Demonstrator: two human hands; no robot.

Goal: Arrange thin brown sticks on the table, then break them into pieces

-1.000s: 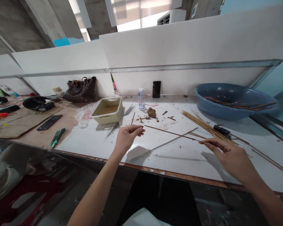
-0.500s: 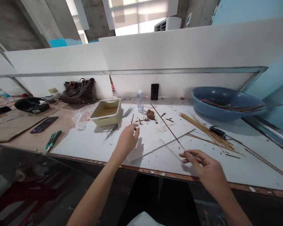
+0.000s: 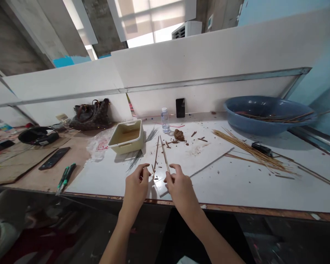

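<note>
My right hand (image 3: 178,183) pinches the lower end of a thin brown-coated stick (image 3: 164,152), which points away from me over a white board (image 3: 206,156). Close on its left, my left hand (image 3: 137,183) is curled with thumb and fingertips near each other; whether anything lies between them is too small to tell. A second thin dark line (image 3: 156,156), a stick or its shadow, runs beside the held stick. Beyond the hands lies a brown lump (image 3: 178,135) with small brown crumbs and short pieces about it.
A cream tub (image 3: 127,146) of brownish liquid stands left of a clear bottle (image 3: 165,123). Bamboo sticks (image 3: 244,148) and a blue basin (image 3: 266,126) are at the right. Green-handled cutters (image 3: 66,178), a phone (image 3: 54,158) and a handbag (image 3: 90,115) lie left.
My right hand has moved left with the stick, which now stands close to my left hand. My left hand has shifted slightly left and lower. The view has tilted a little.
</note>
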